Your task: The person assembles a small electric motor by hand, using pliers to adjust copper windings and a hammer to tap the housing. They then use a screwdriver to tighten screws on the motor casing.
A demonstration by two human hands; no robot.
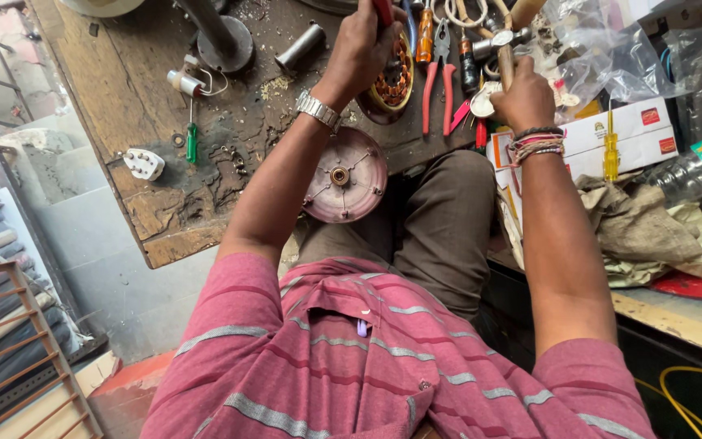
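The left hand is closed around a red-handled tool, pressing down on a round motor core with copper windings and a yellow rim, directly under the hand. The right hand, just beside, grips a wooden hammer handle. A pinkish round cover lies below the left wrist.

pink shirt w/ grey stripes, short sleeves, silver watch, red thread bands, olive trousers

Both arms reached forward; the left hand was clenched in a fist, the right hand closed, knuckles up.
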